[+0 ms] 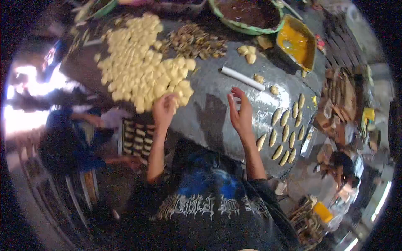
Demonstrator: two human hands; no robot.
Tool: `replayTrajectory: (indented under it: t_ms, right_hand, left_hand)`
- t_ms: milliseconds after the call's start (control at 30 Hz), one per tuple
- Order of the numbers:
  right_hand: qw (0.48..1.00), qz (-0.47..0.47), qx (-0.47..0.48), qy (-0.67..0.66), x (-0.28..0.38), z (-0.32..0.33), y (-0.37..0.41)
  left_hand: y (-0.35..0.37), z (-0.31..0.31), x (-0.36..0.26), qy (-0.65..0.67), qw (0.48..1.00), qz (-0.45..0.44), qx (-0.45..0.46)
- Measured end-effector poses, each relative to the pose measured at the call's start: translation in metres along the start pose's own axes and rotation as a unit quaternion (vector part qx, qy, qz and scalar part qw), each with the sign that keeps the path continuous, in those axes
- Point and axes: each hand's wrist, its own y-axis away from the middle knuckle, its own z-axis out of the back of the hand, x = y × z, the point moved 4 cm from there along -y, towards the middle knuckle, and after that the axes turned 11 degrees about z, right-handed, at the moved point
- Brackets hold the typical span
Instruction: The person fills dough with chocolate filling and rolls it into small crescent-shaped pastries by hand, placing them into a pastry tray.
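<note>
We had our left hand [163,112] at the upper-left dough [136,62], its grip too blurred to tell, and our right hand [241,116] open near the upper-centre rod [243,78], which a stray knock could roll.

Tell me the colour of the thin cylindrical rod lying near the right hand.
The thin cylindrical rod is white; the head view, the only one, shows it.

Pale yellow, rounded dough pieces [142,67] lie massed left of the white rod [243,78]; slender, tapered rolls [285,134] lie separately to its lower right.
</note>
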Motion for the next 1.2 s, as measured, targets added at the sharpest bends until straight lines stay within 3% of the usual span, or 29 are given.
replayTrajectory:
  t_ms: [67, 167, 200, 267, 367, 400, 433, 467, 500, 567, 600, 633, 700, 733, 833, 933, 1033, 1067, 1133, 1167, 1200]
  right_hand:
    - [0.998, -0.021, -0.042, 0.035, -0.013, -0.007, -0.032]
    - [0.979, -0.116, -0.153, 0.071, -0.042, 0.021, -0.089]
    - [0.976, -0.049, -0.172, 0.127, -0.089, 0.025, -0.104]
    - [0.983, -0.056, -0.129, 0.119, -0.123, 0.022, -0.135]
    - [0.979, 0.012, -0.044, 0.196, -0.192, -0.006, -0.162]
    - [0.977, -0.031, -0.066, 0.198, -0.187, -0.012, -0.167]
    - [0.985, -0.094, -0.061, 0.130, -0.188, -0.015, -0.174]
    - [0.976, -0.070, -0.079, 0.191, -0.194, -0.023, -0.175]
    - [0.971, -0.004, -0.036, 0.235, -0.156, -0.021, -0.178]
    - [0.967, -0.094, -0.108, 0.213, -0.136, -0.027, -0.163]
    - [0.972, -0.175, -0.101, 0.122, -0.120, -0.028, -0.161]
    - [0.974, -0.154, -0.116, 0.119, -0.138, -0.037, -0.150]
    - [0.961, -0.226, -0.091, -0.130, -0.117, -0.044, -0.126]
    - [0.924, -0.237, -0.082, -0.290, -0.100, -0.048, -0.118]
    - [0.896, -0.230, -0.079, -0.372, -0.068, -0.046, -0.101]
    - [0.940, -0.094, -0.124, -0.305, -0.032, -0.048, -0.077]
    - [0.933, -0.032, -0.114, -0.341, 0.038, -0.046, -0.029]
    - [0.945, -0.019, -0.116, -0.305, 0.056, -0.030, -0.018]
    - [0.965, 0.006, -0.116, -0.235, 0.083, 0.000, 0.004]
    - [0.909, -0.030, -0.202, -0.362, 0.078, 0.006, 0.016]
    - [0.913, -0.063, -0.159, -0.372, 0.072, 0.011, 0.029]
  left_hand:
    - [-0.013, 0.005, 0.001, -0.025, 0.998, 0.056, 0.016]
    - [-0.023, 0.005, 0.015, -0.082, 0.995, -0.033, 0.044]
    - [-0.028, 0.005, 0.015, -0.115, 0.990, -0.061, 0.046]
    - [-0.029, -0.001, 0.001, -0.095, 0.989, -0.049, 0.104]
    - [-0.037, -0.010, -0.013, -0.057, 0.975, 0.000, 0.213]
    - [-0.040, -0.015, -0.017, -0.046, 0.966, 0.021, 0.255]
    - [-0.044, -0.019, -0.024, -0.061, 0.962, -0.012, 0.267]
    - [-0.048, -0.019, -0.037, -0.080, 0.959, 0.001, 0.272]
    - [-0.051, -0.018, -0.057, -0.101, 0.954, 0.012, 0.282]
    - [-0.055, -0.029, -0.045, -0.071, 0.936, 0.078, 0.337]
    - [-0.056, -0.034, -0.045, -0.068, 0.932, 0.075, 0.349]
    - [-0.057, -0.038, -0.046, -0.064, 0.930, 0.072, 0.355]
    - [-0.061, -0.048, -0.030, -0.021, 0.926, 0.070, 0.371]
    - [-0.060, -0.052, -0.031, -0.016, 0.923, 0.074, 0.376]
    - [-0.056, -0.067, -0.037, 0.018, 0.917, 0.100, 0.387]
    - [-0.044, -0.073, -0.072, 0.119, 0.927, 0.081, 0.346]
    - [-0.019, -0.073, -0.108, 0.152, 0.959, 0.000, 0.240]
    - [-0.008, -0.072, -0.117, 0.158, 0.966, -0.033, 0.201]
    - [0.010, -0.071, -0.123, 0.145, 0.966, -0.027, 0.210]
    - [0.018, -0.073, -0.124, 0.136, 0.968, -0.039, 0.208]
    - [0.028, -0.073, -0.124, 0.126, 0.970, -0.048, 0.204]
